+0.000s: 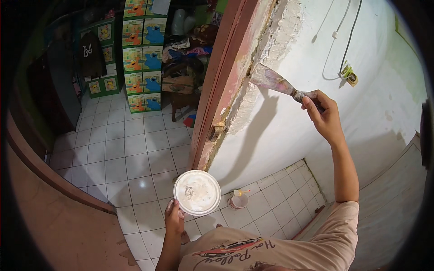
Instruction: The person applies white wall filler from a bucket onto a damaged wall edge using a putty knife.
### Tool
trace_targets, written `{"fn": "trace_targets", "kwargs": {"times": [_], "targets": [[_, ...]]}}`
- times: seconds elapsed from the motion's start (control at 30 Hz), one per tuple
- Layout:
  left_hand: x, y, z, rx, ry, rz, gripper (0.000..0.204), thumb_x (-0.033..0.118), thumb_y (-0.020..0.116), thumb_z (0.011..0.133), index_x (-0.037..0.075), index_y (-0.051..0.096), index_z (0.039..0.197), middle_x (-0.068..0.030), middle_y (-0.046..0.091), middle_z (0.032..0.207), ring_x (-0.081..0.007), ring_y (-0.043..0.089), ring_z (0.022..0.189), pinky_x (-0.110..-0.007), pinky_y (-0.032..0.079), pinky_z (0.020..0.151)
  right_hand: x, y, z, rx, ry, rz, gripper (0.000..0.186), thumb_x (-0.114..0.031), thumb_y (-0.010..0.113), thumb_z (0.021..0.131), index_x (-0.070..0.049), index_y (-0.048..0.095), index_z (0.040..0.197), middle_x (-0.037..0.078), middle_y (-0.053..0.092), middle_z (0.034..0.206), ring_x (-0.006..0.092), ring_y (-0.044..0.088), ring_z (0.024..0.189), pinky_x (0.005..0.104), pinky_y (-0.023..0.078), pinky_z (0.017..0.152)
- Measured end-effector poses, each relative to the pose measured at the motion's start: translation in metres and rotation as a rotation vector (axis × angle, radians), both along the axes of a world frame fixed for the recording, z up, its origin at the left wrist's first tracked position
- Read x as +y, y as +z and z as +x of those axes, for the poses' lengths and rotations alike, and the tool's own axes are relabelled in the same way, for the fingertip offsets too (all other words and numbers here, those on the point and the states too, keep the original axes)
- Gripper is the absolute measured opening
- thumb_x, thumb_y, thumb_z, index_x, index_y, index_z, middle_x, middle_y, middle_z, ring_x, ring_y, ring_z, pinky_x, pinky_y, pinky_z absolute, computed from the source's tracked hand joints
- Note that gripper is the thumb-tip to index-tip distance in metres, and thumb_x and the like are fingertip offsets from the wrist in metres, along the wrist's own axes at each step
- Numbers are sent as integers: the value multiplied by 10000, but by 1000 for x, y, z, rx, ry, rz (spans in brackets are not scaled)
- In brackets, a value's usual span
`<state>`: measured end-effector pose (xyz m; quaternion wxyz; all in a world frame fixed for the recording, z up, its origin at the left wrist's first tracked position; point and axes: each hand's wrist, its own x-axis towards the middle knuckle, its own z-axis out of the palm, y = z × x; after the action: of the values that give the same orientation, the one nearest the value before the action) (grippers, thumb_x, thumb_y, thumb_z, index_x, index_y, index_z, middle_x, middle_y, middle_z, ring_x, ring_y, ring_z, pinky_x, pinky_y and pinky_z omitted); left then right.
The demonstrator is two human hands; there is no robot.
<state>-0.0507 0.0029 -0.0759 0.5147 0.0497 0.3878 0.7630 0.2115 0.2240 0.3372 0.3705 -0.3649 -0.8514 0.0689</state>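
Observation:
My right hand (pixel 323 115) is closed round the dark handle of a putty knife (pixel 273 81). The knife's wide, paint-stained blade lies against the wall edge beside the door frame (pixel 217 86). Along that edge runs a rough strip of whitish filler (pixel 246 108), broader towards the top. Low on the left, my left hand (pixel 174 217) grips the rim of a round white lid (pixel 197 192), held flat. A small smear of grey-white paste (pixel 192 193) sits on the lid.
A small bucket (pixel 238 201) with a brush across it stands on the tiled floor (pixel 266 198) below. Cables (pixel 340 58) hang on the white wall. Through the doorway are stacked cartoon-printed drawers (pixel 142 58) and a cluttered shelf (pixel 181 67). Another door frame (pixel 58 176) curves along the left.

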Motion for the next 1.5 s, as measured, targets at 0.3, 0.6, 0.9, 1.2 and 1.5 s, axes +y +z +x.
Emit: {"fn": "trace_targets", "kwargs": {"times": [0.3,0.6,0.9,1.2,1.5], "targets": [[-5,-13,-4,23,-38,61,200,183,524,1023,15,557,1127,31,568,801,-32,458,609,-204,409,567,-39,-9,19,203,-1,-63,201,-199,601,996,-1,623,965,-16,583,719,16,398,550,205,304,490],[2,4,-11,-83,-165,151,250,163,506,1027,10,520,1224,-128,632,1184,-244,641,1072,-429,558,897,-88,-81,-38,641,126,-450,260,-120,502,1012,-17,463,1248,-17,489,752,31,420,587,180,304,461],[-1,10,-17,-118,-8,43,204,155,527,1014,41,536,1183,-87,662,1090,-174,669,932,-337,568,759,-77,-110,-56,713,230,-389,255,-129,443,1034,13,418,1244,45,521,856,34,418,530,195,320,435],[-4,26,-61,-99,141,-12,61,153,572,995,97,581,971,55,520,596,-34,423,470,-199,352,471,-71,-125,-92,816,252,-340,295,-131,441,1034,16,391,1285,50,535,869,22,409,539,192,322,462],[31,19,-122,-50,-153,135,232,202,523,1012,66,545,1198,-115,605,1271,-265,588,1185,-458,505,974,-79,-124,-128,890,130,-284,273,-113,436,1032,-1,399,1279,46,525,866,29,411,538,193,324,448]]}}
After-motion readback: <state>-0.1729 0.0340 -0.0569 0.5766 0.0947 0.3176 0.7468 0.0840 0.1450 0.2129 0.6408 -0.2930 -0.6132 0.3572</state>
